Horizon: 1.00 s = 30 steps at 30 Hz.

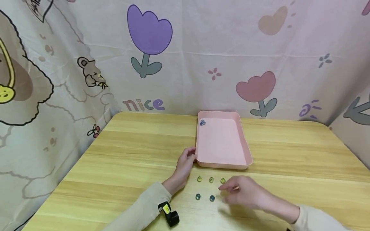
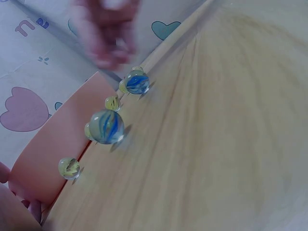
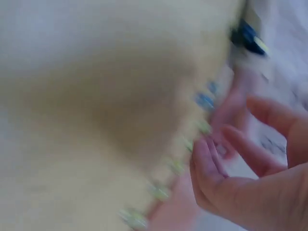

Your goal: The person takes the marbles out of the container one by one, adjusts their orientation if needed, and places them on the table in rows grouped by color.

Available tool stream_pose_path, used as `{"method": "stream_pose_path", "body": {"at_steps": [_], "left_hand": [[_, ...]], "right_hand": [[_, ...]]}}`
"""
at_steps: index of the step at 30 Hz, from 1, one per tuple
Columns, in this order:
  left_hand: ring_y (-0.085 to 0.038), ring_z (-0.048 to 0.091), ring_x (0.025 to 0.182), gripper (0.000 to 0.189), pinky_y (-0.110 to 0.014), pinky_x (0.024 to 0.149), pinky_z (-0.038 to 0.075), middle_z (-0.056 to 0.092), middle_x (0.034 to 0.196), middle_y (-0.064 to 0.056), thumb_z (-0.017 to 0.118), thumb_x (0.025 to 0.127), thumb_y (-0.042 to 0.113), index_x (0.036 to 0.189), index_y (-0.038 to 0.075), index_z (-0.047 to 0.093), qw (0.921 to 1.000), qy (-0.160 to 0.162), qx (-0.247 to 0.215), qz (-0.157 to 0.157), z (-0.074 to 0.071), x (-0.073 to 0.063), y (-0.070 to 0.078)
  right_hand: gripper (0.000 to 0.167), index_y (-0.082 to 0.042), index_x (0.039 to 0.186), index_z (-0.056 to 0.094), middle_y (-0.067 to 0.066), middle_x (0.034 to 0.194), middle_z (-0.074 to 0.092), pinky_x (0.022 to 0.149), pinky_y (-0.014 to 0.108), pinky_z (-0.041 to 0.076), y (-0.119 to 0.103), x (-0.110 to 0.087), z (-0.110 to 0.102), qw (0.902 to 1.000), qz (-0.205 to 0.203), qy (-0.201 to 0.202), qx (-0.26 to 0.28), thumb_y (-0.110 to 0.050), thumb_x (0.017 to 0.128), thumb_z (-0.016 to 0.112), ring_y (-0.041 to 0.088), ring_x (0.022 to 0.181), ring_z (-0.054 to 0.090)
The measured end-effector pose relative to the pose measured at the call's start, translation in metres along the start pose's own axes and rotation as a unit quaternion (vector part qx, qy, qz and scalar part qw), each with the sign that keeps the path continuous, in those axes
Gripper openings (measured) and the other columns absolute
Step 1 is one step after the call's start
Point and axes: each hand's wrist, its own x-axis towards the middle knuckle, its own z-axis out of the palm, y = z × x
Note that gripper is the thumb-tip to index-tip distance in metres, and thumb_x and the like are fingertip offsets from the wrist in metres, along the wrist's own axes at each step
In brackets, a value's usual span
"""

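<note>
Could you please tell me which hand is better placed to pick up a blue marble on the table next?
Probably the right hand: it hovers beside one blue marble and appears to hold nothing, while the left hand holds the pink tray at its near-left corner.

This looks like a makeshift tabletop filming corner: a wood-grain table (image 1: 144, 141) with rounded corners is pushed up to a hung cloth backdrop (image 1: 196, 38) that closes in the back and both sides. The cloth's creases and nursery-style print, with a purple tulip (image 1: 149, 35), a cartoon bear (image 1: 93, 72) and the word "nice" (image 1: 144, 105), give it a homely look, and a small black camera (image 1: 169, 216) sits on the wearer's sleeve (image 1: 141, 205). Since the fabric hides the room behind, whether it is a home or a studio is uncertain.
</note>
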Motion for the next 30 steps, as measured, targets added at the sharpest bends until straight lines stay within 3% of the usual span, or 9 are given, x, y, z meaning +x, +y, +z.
{"method": "stream_pose_path", "body": {"at_steps": [3,7,15,19,24,30], "left_hand": [[-0.031,0.048,0.121,0.038,-0.043,0.105,0.04,0.05,0.132,-0.017,0.048,0.096,0.005,0.133,-0.004,0.047,1.0,-0.001,0.001,0.005,-0.001,0.001,0.001],[-0.031,0.048,0.122,0.038,-0.042,0.105,0.04,0.049,0.132,-0.017,0.048,0.096,0.004,0.133,-0.004,0.047,1.0,-0.007,0.001,0.003,0.0,0.001,0.002],[-0.03,0.049,0.12,0.038,-0.042,0.104,0.04,0.051,0.129,-0.016,0.048,0.095,0.005,0.132,-0.003,0.048,0.9999,-0.001,0.012,-0.005,-0.002,-0.004,-0.002],[-0.029,0.049,0.119,0.038,-0.042,0.104,0.041,0.052,0.128,-0.015,0.049,0.095,0.007,0.131,-0.003,0.048,0.9999,0.004,0.011,0.0,-0.003,-0.005,-0.002],[-0.029,0.05,0.117,0.038,-0.043,0.103,0.041,0.052,0.127,-0.016,0.049,0.095,0.006,0.131,-0.004,0.048,0.9999,0.012,0.008,0.007,-0.003,-0.005,-0.001],[-0.03,0.049,0.118,0.037,-0.044,0.103,0.041,0.052,0.127,-0.016,0.049,0.095,0.006,0.131,-0.005,0.048,0.9998,0.012,0.012,0.011,-0.001,-0.004,0.0]], "right_hand": [[0.037,0.004,0.113,0.067,0.011,0.104,0.067,0.072,0.026,0.056,-0.012,0.011,-0.02,0.9994,0.002,0.009,0.035,-0.016,0.082,0.074,0.021,0.088,0.062],[0.041,0.003,0.121,0.064,0.015,0.109,0.066,0.077,0.028,0.055,-0.02,0.025,-0.044,0.9966,0.0,0.06,0.056,-0.017,0.086,0.072,0.021,0.093,0.063],[0.038,0.003,0.122,0.064,0.014,0.115,0.066,0.081,0.028,0.054,-0.026,0.049,-0.059,0.9893,-0.02,0.137,0.045,-0.014,0.088,0.07,0.023,0.098,0.063],[0.038,0.003,0.122,0.064,0.014,0.117,0.065,0.084,0.027,0.052,-0.024,0.068,-0.066,0.988,-0.024,0.13,0.08,-0.015,0.089,0.069,0.021,0.102,0.062],[0.041,0.005,0.126,0.06,0.015,0.129,0.059,0.098,0.032,0.044,-0.003,0.095,-0.08,0.9838,-0.01,0.094,0.152,-0.015,0.091,0.066,0.019,0.113,0.056],[0.041,0.004,0.126,0.06,0.019,0.131,0.056,0.106,0.045,0.035,0.024,0.108,-0.097,0.9883,0.017,0.1,0.114,-0.019,0.093,0.064,0.03,0.121,0.05]]}}
